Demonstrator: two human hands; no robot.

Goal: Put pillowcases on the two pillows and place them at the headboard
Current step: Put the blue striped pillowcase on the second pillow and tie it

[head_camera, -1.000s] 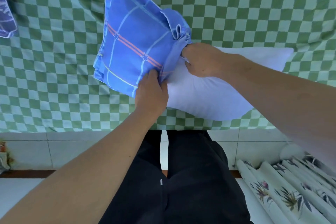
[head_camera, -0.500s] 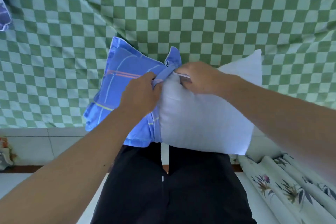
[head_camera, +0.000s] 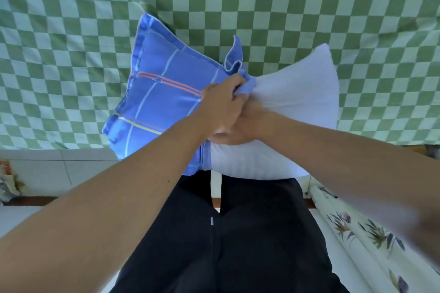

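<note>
A white pillow (head_camera: 297,107) hangs over the near edge of the bed, its left half inside a blue checked pillowcase (head_camera: 164,93) with orange and white stripes. My left hand (head_camera: 221,104) clenches the open hem of the pillowcase at the pillow's middle. My right hand (head_camera: 250,126) sits just below and behind the left one, pressed into the pillow and partly hidden; it looks closed on the pillow at the hem. A flap of the pillowcase sticks up above my left hand. No second pillow is in view.
The bed is covered by a green and white checked sheet (head_camera: 262,2). Pale floor tiles (head_camera: 47,169) lie left of my dark trousers (head_camera: 214,245). A floral fabric (head_camera: 362,233) lies at the lower right.
The pillow and case have come down towards me. My left hand has moved right along the hem; my right hand has dropped from the top edge to below the left hand.
</note>
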